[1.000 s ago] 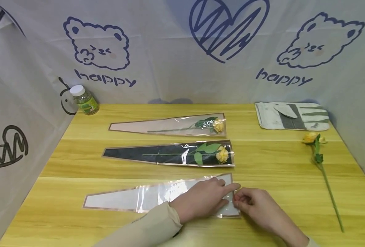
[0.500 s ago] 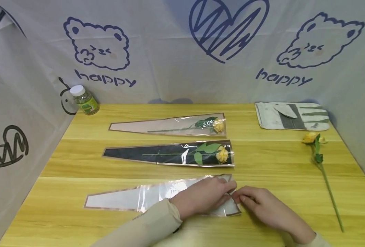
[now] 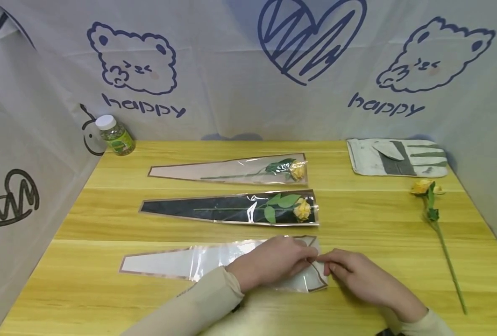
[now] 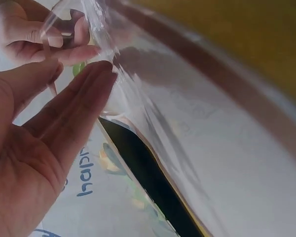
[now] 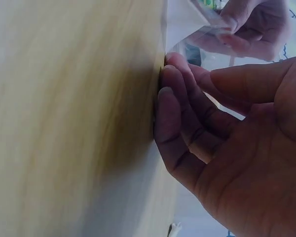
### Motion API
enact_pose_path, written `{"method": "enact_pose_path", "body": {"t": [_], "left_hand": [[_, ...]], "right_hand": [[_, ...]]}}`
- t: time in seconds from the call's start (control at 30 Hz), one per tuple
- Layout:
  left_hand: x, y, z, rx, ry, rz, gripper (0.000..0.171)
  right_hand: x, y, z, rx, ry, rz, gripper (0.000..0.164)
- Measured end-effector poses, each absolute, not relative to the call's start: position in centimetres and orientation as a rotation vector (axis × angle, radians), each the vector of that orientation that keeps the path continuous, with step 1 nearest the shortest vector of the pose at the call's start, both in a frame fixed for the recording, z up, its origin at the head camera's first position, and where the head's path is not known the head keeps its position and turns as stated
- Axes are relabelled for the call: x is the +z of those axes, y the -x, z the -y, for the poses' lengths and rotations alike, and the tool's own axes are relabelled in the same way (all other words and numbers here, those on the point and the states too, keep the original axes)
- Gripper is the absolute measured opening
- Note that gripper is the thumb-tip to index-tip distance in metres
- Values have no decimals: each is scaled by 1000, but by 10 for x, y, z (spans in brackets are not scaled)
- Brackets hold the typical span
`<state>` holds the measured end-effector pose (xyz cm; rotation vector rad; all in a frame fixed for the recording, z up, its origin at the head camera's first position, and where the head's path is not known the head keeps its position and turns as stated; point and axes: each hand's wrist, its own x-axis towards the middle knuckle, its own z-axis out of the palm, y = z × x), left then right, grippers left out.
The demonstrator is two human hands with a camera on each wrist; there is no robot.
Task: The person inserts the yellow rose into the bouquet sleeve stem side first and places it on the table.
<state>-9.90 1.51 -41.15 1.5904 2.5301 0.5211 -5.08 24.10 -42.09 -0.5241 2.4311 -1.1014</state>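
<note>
A white-backed clear flower sleeve [image 3: 160, 262] with a brown border lies nearest the person, its wide end to the right. My left hand [image 3: 273, 261] pinches the clear film at that wide end between thumb and fingers. In the left wrist view the film stands lifted off the white backing [image 4: 212, 133]. My right hand [image 3: 358, 275] is at the mouth of the sleeve, index finger extended to the film. The right wrist view shows its other fingers [image 5: 170, 116] bent, tips at the table, with a gap to the thumb.
Two more sleeves, one black [image 3: 177, 208] and one pale pink [image 3: 177, 171], each hold a yellow rose. A loose yellow rose [image 3: 443, 242] lies at the right, below a work glove [image 3: 389, 157]. A lidded jar [image 3: 117, 139] stands at the back left.
The film at the wide end has come up from the backing, and the border there now bends inward. The whole sleeve has shifted slightly right and away. The left fingers have drawn in to a pinch.
</note>
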Motion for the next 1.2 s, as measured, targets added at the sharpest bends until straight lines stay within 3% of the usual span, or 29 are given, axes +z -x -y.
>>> {"method": "enact_pose_path", "body": {"t": [0.53, 0.87, 1.2], "left_hand": [[-410, 108, -7, 505, -1570, -2480, 11], [-408, 109, -10, 466, -1535, -2507, 11], [-409, 109, -10, 479, -1565, -2507, 11]], "right_hand": [[-418, 54, -244, -1086, 379, -2447, 26], [-403, 56, -248, -940, 495, -2650, 23], [-374, 71, -329, -855, 157, -2900, 41]]}}
